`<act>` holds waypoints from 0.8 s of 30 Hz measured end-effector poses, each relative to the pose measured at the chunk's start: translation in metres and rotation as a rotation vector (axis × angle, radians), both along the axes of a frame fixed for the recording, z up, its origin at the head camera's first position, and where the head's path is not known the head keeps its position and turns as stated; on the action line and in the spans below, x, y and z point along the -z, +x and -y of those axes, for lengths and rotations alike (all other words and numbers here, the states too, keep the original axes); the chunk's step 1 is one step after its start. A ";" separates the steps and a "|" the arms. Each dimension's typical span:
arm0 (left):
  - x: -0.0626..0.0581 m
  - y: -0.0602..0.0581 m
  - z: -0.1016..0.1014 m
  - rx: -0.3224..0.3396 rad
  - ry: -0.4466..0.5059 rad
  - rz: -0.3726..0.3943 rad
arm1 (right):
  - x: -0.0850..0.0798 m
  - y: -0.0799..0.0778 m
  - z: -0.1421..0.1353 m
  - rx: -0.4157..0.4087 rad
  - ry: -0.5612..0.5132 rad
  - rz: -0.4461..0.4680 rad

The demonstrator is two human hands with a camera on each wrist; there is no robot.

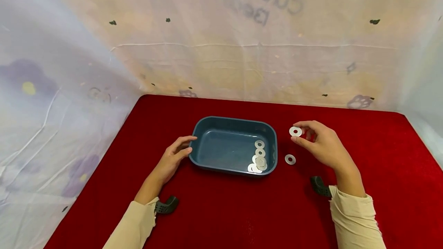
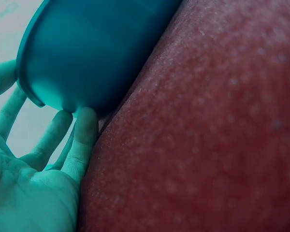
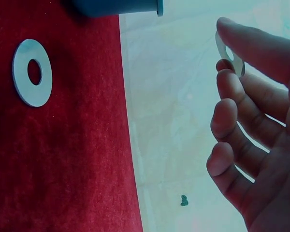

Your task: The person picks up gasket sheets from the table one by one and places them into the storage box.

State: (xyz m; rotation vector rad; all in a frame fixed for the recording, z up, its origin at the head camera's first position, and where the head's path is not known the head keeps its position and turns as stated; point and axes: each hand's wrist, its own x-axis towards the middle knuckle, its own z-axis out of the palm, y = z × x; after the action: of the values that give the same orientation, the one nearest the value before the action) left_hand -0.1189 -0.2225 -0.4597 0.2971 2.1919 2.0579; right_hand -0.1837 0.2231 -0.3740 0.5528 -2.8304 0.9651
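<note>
My right hand [image 1: 325,145] pinches a flat metal washer [image 1: 295,131] between thumb and fingers, raised to the right of a blue-grey plastic tray [image 1: 221,171]. In the right wrist view the held washer [image 3: 231,55] is seen nearly edge-on. Another washer [image 1: 290,159] lies on the red cloth below that hand, beside the tray. At the tray's left end is my left hand [image 1: 169,160], its fingers extended and the fingertips against the rim and outer wall. Inside the tray, several washers [image 1: 260,161] lie partly overlapped along the right side.
A red cloth [image 1: 221,210] covers the table. Pale printed sheets [image 1: 214,64] hang behind it and at both sides. Dark curved pieces [image 1: 167,205] stick out at both wrists, by the beige sleeves [image 1: 133,224].
</note>
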 end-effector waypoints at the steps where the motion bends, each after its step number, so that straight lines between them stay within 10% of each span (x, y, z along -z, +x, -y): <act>1: 0.000 0.000 0.000 0.001 0.000 -0.001 | 0.000 0.000 0.000 0.001 0.000 0.000; 24: -0.001 0.000 0.000 -0.002 -0.003 -0.001 | -0.004 0.004 0.012 -0.035 -0.044 0.003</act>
State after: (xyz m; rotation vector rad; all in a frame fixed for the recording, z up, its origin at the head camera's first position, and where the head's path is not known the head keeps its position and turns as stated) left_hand -0.1189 -0.2227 -0.4589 0.2966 2.1968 2.0554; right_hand -0.1798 0.2115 -0.3696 0.5983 -2.8043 1.0322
